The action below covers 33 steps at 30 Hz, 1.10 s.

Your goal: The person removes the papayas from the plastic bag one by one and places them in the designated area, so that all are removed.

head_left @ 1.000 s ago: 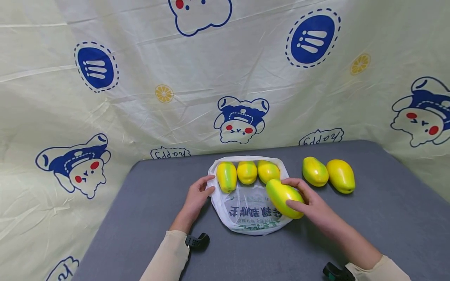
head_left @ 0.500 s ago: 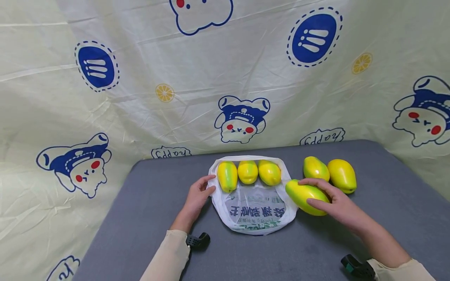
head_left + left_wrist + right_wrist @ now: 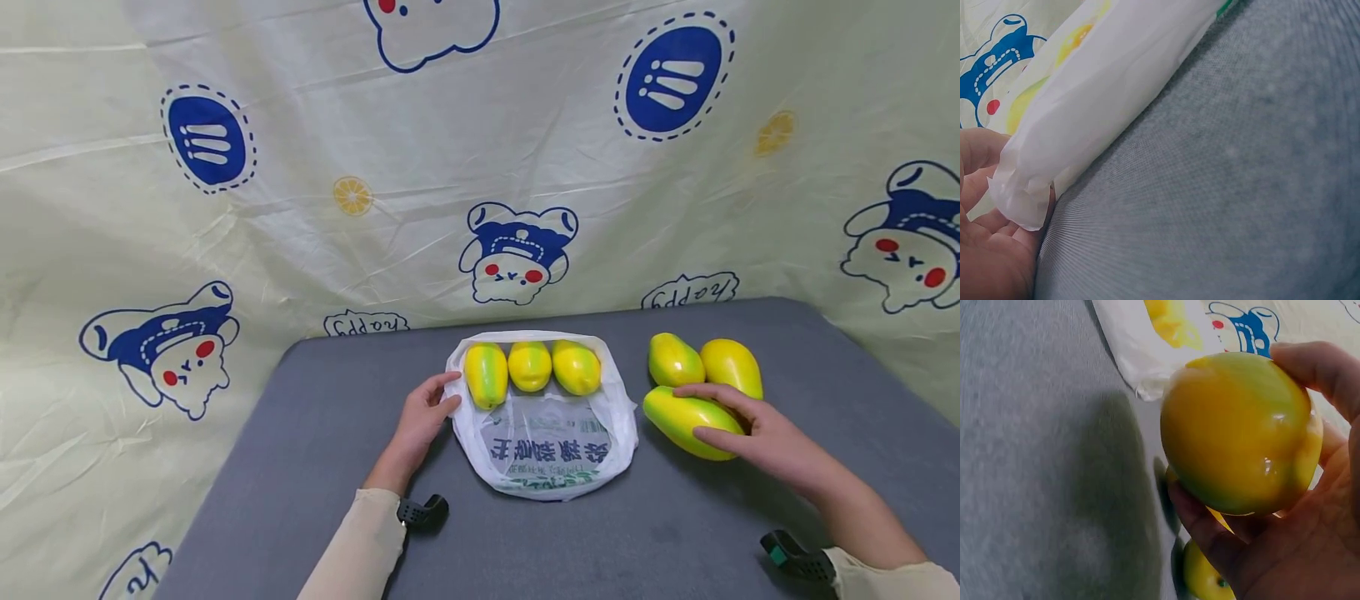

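Note:
In the head view, my right hand [image 3: 757, 425] grips an oblong, glossy yellow-green fruit [image 3: 690, 423], its shape like a mango or papaya, right of the bag. The right wrist view shows the thumb and fingers round this fruit [image 3: 1241, 434], with a shadow on the cloth beside it. My left hand [image 3: 422, 412] holds the left rim of a white plastic bag [image 3: 468, 450]. In the left wrist view, the bag's edge [image 3: 1025, 194] lies between thumb and fingers. Inside the bag's mouth, three similar fruits [image 3: 529, 367] sit in a row at the far side.
Two more yellow-green fruits, one greener [image 3: 675, 360] and one yellower [image 3: 731, 367], rest just beyond my right hand. Grey cloth [image 3: 585, 542] covers the table. A printed pale curtain [image 3: 405, 250] hangs along its back edge.
My right hand has carried the fruit rightward, from over the bag's right rim to beside the two loose fruits. The left hand has stayed at the bag's rim.

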Available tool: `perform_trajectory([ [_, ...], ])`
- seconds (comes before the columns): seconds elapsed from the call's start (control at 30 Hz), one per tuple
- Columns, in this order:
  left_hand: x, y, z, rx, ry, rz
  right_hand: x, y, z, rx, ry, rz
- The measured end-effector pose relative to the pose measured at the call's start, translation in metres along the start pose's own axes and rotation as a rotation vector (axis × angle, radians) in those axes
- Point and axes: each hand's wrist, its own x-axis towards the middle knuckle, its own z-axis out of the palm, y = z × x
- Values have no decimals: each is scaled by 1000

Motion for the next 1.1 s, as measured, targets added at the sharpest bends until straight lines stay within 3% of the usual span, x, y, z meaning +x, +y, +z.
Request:
perform_trajectory([
  [0.43,0,0,-1,-2,2,7,0,21,-9,-95,58,-8],
  [1.1,0,3,1,-6,-4,-1,-4,32,-12,-135,157,-55],
])
